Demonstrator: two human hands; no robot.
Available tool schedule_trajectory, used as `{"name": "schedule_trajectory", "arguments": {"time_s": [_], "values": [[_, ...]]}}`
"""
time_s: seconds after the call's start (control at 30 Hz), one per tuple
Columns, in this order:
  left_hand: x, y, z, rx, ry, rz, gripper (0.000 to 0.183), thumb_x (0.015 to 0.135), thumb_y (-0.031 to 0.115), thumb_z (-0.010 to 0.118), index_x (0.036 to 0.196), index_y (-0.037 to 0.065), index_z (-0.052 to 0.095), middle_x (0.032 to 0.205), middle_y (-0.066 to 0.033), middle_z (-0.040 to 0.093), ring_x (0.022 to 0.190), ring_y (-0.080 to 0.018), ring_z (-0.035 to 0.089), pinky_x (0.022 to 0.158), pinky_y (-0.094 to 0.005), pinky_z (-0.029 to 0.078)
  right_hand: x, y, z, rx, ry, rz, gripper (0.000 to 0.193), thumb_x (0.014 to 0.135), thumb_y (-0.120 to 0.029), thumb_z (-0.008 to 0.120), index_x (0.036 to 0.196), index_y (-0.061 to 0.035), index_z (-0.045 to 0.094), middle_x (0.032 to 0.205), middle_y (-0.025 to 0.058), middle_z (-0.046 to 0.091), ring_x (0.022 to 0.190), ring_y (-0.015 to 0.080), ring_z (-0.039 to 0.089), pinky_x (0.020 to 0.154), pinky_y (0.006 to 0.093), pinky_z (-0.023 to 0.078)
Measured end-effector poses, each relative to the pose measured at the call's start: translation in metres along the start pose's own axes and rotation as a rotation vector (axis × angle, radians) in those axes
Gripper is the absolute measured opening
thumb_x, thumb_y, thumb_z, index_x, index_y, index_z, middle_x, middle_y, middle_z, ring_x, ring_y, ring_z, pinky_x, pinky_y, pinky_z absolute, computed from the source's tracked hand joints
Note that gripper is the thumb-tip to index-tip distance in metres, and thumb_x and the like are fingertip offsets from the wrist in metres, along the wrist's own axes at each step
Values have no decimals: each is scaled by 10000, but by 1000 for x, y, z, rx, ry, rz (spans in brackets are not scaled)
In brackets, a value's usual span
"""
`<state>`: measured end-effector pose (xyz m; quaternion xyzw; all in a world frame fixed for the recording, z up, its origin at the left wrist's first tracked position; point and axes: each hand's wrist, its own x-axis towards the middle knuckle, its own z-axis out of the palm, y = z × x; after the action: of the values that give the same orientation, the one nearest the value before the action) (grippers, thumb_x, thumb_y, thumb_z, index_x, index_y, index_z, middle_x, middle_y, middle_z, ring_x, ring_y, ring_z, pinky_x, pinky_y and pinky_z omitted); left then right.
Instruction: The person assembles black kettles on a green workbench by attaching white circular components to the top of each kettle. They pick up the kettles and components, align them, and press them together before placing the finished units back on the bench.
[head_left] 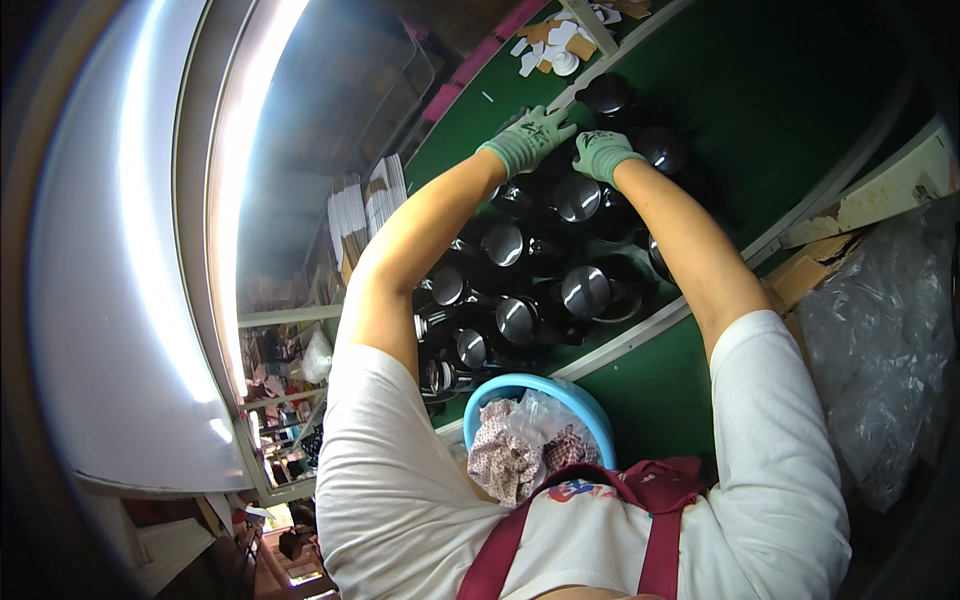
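Both my hands wear pale green gloves and reach to the far end of a cluster of glossy black pots (585, 292) with round lids. My left hand (537, 138) has its fingers spread over the dark pots at the cluster's far left edge. Just right of it, my right hand (605, 155) is curled downward with the fingertips hidden; what it grips among the dark shapes cannot be made out. One black pot (606, 93) stands beyond the right hand, and another (662, 148) is beside its wrist. A lidded pot (576, 198) sits just nearer than the hands.
The pots stand on a green work surface (770, 90) with pale rails. Close to my body is a blue basin (597, 408) holding patterned cloth and clear plastic. Paper scraps (555, 45) lie at the far side. Clear plastic bags (880, 340) hang at right; stacked white sheets (365, 205) stand left.
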<state>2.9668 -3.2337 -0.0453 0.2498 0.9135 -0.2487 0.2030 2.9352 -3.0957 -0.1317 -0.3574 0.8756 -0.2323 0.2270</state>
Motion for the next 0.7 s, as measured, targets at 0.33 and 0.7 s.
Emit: {"name": "schedule_trajectory", "arguments": {"time_s": [0.33, 0.7], "values": [[-98, -34, 73, -661, -3, -779, 986, 614, 463, 848, 1450, 197, 398, 1451, -233, 358, 1297, -440, 434, 1073, -498, 399, -5, -32, 9, -2, 529, 134, 331, 838, -366, 647, 1049, -111, 647, 1154, 140, 608, 1040, 337, 615, 851, 454, 514], [-122, -41, 97, -1256, 230, -940, 713, 641, 415, 844, 1229, 75, 626, 1047, -150, 696, 786, -209, 706, 645, -341, 604, -33, -107, 86, -484, 132, -413, 365, 862, -196, 598, 1205, -72, 617, 1398, 267, 472, 1071, 310, 604, 942, 446, 458]]}}
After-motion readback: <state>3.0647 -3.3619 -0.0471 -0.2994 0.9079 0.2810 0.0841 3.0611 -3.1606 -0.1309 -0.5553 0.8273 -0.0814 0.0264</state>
